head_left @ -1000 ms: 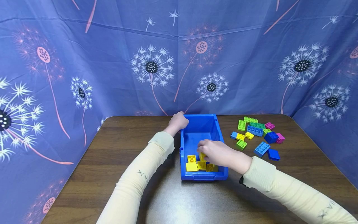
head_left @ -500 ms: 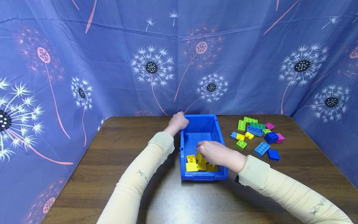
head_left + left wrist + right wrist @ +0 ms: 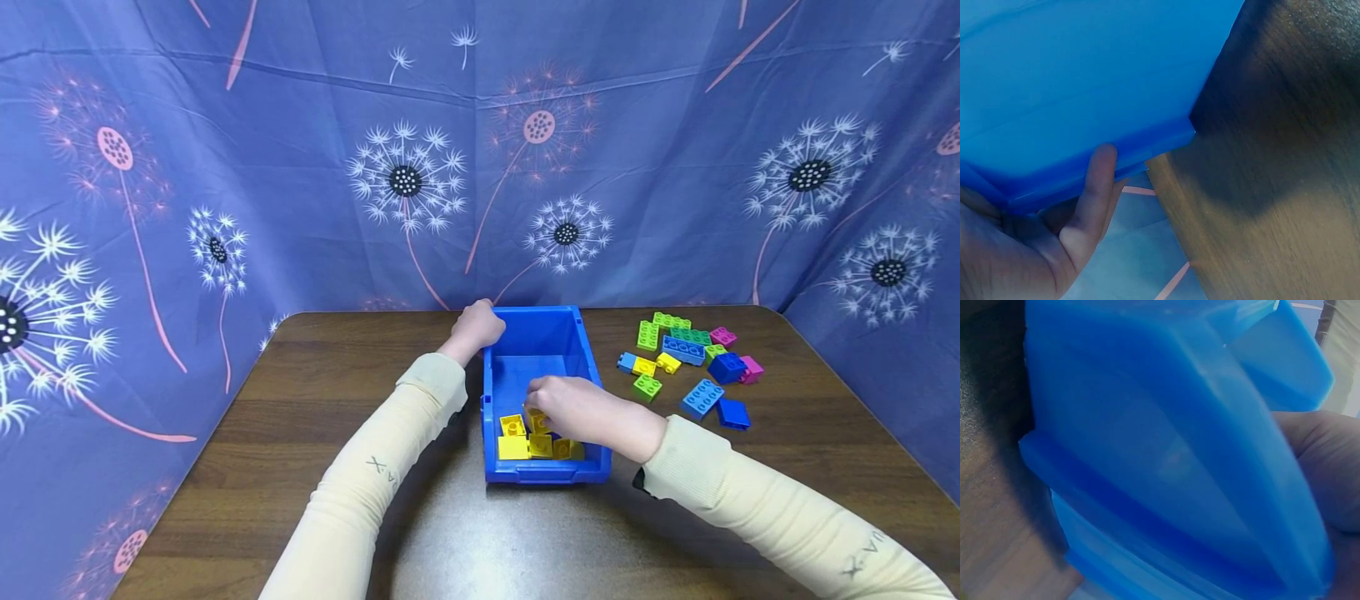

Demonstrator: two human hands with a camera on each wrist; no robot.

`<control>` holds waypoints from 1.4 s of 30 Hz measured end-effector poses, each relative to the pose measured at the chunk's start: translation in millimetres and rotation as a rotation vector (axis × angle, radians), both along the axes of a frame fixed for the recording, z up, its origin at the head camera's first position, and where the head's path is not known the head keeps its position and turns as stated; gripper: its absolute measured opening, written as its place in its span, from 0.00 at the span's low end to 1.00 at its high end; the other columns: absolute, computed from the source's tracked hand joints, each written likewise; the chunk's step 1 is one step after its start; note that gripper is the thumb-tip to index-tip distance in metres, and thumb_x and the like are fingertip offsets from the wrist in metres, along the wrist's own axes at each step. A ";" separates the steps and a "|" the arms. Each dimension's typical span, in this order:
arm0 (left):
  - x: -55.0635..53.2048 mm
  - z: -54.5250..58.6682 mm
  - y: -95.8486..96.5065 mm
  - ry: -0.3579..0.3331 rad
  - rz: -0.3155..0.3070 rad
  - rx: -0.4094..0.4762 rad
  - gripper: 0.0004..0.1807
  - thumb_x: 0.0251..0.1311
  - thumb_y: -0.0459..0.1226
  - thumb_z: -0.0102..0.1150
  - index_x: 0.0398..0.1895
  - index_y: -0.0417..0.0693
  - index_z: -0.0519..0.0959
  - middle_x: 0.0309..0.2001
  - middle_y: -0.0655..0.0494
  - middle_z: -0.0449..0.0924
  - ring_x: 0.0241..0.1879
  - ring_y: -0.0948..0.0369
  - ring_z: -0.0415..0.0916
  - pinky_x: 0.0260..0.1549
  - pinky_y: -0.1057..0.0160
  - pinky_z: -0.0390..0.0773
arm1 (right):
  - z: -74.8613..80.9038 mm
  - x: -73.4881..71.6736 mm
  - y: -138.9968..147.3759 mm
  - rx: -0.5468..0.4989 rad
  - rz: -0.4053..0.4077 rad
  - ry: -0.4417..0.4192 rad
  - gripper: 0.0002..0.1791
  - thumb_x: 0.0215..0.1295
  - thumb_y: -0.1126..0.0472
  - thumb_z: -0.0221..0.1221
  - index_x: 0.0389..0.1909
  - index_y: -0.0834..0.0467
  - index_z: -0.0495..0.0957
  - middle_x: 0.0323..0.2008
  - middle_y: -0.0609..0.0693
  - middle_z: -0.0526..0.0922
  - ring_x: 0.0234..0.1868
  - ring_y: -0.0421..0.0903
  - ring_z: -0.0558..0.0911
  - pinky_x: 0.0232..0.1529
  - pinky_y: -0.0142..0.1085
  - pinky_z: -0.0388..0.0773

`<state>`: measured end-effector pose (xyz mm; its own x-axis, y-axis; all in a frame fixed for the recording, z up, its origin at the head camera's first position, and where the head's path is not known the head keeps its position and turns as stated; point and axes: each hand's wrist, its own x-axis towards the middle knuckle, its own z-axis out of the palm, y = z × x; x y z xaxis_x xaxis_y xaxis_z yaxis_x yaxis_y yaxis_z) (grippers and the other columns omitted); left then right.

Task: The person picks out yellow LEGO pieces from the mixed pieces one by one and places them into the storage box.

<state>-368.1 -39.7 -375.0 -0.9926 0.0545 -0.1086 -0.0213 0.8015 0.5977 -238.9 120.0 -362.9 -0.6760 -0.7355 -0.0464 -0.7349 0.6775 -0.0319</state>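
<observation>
A blue plastic bin (image 3: 547, 473) stands on the table. My left hand (image 3: 480, 325) grips its rim at the far left corner; in the left wrist view, a finger of the left hand (image 3: 1035, 256) lies against the bin's wall (image 3: 1085, 81). Inside the bin, my right hand (image 3: 573, 407) pinches a yellow toy brick (image 3: 538, 423) low over the floor. Several more yellow bricks (image 3: 513, 448) lie at the near end, one partly under the right hand. In the right wrist view the bin's side (image 3: 1147, 437) hides the fingertips.
Loose bricks lie right of the bin: green (image 3: 647, 387), yellow (image 3: 668, 363), light blue (image 3: 702, 398), dark blue (image 3: 733, 413) and pink (image 3: 723, 337). A patterned blue cloth (image 3: 480, 167) hangs behind the wooden table (image 3: 315, 400).
My right hand has shifted slightly left in the bin, and the yellow brick has come down among the others. The left hand and the bin have stayed put.
</observation>
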 end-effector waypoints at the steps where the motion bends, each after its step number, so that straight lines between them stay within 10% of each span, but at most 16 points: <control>1: 0.2 0.0 0.0 0.001 -0.001 0.001 0.22 0.62 0.38 0.46 0.59 0.41 0.69 0.49 0.41 0.77 0.23 0.54 0.79 0.21 0.57 0.83 | 1.5 0.7 0.1 -0.002 0.002 -0.002 0.14 0.53 0.63 0.68 0.42 0.56 0.84 0.38 0.49 0.83 0.40 0.45 0.83 0.38 0.34 0.83; 25: 2.5 1.4 0.5 -0.026 0.019 0.021 0.23 0.65 0.39 0.47 0.62 0.40 0.67 0.53 0.40 0.76 0.29 0.50 0.82 0.26 0.55 0.84 | 47.4 8.5 21.5 -0.216 0.054 0.301 0.24 0.49 0.57 0.71 0.50 0.54 0.80 0.52 0.53 0.80 0.53 0.51 0.78 0.39 0.40 0.83; 42: 1.1 0.2 -0.6 -0.012 0.006 0.026 0.23 0.63 0.38 0.46 0.61 0.40 0.67 0.52 0.41 0.76 0.24 0.53 0.80 0.25 0.55 0.83 | 55.3 -2.7 59.4 -0.285 -0.072 0.364 0.30 0.49 0.58 0.71 0.56 0.57 0.76 0.58 0.58 0.74 0.57 0.56 0.75 0.45 0.47 0.81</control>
<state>-366.9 -40.3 -374.7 -0.9915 0.0511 -0.1195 -0.0340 0.7854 0.6181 -241.5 179.4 -307.6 -0.6603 -0.6353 0.4004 -0.6846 0.7284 0.0267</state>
